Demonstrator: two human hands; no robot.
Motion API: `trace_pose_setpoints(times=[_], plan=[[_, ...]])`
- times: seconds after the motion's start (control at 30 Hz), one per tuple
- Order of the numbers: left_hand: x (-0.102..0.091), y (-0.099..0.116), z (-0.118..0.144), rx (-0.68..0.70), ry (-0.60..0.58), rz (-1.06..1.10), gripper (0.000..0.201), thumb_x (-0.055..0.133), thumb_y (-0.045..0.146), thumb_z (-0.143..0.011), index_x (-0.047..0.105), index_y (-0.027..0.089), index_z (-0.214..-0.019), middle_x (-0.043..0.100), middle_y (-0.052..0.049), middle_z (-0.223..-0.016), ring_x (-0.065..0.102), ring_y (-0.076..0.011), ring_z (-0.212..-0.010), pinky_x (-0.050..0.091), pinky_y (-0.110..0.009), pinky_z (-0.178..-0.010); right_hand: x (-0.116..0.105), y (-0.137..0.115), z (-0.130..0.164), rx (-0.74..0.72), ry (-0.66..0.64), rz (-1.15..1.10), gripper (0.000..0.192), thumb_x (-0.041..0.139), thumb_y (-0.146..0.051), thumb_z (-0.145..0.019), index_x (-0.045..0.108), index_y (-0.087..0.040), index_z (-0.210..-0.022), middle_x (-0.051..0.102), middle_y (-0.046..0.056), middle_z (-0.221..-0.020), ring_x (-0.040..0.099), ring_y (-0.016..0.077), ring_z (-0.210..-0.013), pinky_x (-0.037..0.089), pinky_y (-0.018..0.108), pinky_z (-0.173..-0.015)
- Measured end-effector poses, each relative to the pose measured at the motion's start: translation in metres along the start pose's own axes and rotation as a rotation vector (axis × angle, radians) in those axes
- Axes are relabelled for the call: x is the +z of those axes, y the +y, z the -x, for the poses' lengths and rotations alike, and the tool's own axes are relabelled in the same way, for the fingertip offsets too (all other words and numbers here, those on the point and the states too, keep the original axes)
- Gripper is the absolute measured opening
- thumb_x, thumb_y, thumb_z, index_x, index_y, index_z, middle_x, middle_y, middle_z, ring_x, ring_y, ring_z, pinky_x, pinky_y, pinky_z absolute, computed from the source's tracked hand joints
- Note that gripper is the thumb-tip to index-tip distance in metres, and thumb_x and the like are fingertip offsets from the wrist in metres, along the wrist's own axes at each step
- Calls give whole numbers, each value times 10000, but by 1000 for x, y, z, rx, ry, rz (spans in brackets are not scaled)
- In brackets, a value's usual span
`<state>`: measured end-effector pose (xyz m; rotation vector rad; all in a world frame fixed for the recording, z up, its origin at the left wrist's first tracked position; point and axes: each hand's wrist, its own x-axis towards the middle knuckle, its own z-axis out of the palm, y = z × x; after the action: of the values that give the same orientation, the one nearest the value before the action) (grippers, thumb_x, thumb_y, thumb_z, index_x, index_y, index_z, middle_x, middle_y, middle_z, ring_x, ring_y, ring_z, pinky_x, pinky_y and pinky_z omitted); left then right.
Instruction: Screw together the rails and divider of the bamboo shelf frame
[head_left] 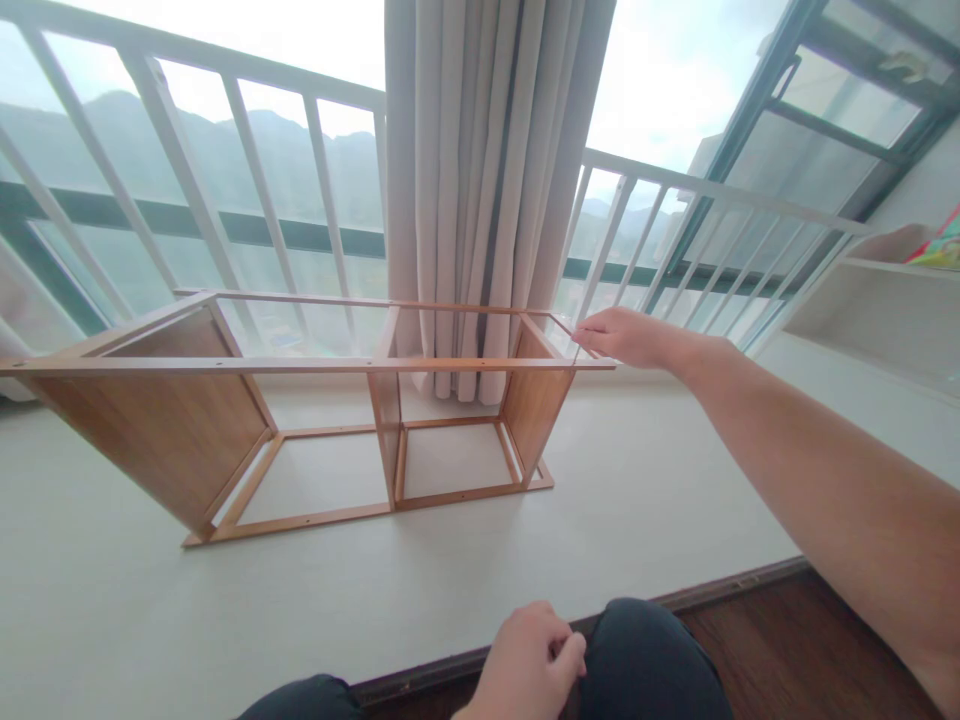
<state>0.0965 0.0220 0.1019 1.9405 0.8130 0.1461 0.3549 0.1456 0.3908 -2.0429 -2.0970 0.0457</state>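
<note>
A brown wooden shelf frame (442, 366) lies on its side on the white ledge, with its panels standing crosswise between two long frames. At its right end my right hand (611, 335) is closed in a pinch just above the upper front rail. A thin metal rod, which looks like a hex key (576, 352), reaches down from those fingers to the rail. My left hand (529, 660) rests between my knees with its fingers curled closed, apart from the frame. Whether anything is inside those fingers is hidden.
The white ledge (637, 480) ends in a dark edge before my knees (649, 655). Behind the frame hang a beige curtain (480, 180) and white railings (262, 180) before the windows. A white shelf unit (885, 300) stands at the right.
</note>
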Motion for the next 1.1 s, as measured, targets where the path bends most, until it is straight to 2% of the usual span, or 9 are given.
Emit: trace_pose_setpoints(times=[0.13,0.3,0.53,0.7,0.87,1.0,1.1], plan=[[0,0,0,-10,-5,-17,347,494,345,-940,772,205,-787,628,-33,-860,582,-170,-832,371,-310,-761,0,-5,-2,73,12,33,501,500,-566,-959,442,-205,-617,454,-15,-578,425,156,-595,296,328,-618],[-1,-1,0,-1,-9,-5,350,493,357,-943,767,205,-786,625,-33,-869,589,-173,-849,383,-309,-776,-1,-12,0,89,12,77,490,485,-569,-968,489,-208,-638,492,-2,-595,479,174,-616,307,335,-623],[-1,0,1,-3,-12,-1,347,494,356,-938,757,201,-774,624,-35,-868,588,-176,-847,385,-310,-779,2,-15,-1,141,48,45,509,521,-575,-948,497,-208,-596,470,-6,-565,455,162,-566,307,336,-592],[1,-3,0,-1,-1,12,344,502,361,-935,749,205,-755,620,-28,-853,581,-169,-825,372,-307,-764,6,-23,-4,272,95,106,481,527,-513,-940,515,-211,-566,539,40,-584,515,192,-581,339,349,-592],[2,-2,0,8,3,7,346,505,364,-933,750,202,-751,611,-27,-835,578,-170,-821,365,-309,-748,11,-32,-5,400,151,120,410,522,-433,-925,508,-222,-574,587,99,-617,595,251,-683,379,356,-608],[1,-1,1,4,-5,-2,350,500,367,-934,759,204,-763,621,-31,-852,576,-172,-812,368,-311,-740,12,-34,-3,404,149,122,358,536,-427,-901,541,-225,-606,597,104,-615,610,270,-706,388,359,-615],[2,-3,1,14,-3,1,366,487,376,-941,764,209,-770,627,-30,-845,575,-172,-805,365,-313,-742,12,-32,-1,362,180,150,326,560,-426,-879,578,-219,-628,619,87,-627,597,246,-676,380,343,-598]])
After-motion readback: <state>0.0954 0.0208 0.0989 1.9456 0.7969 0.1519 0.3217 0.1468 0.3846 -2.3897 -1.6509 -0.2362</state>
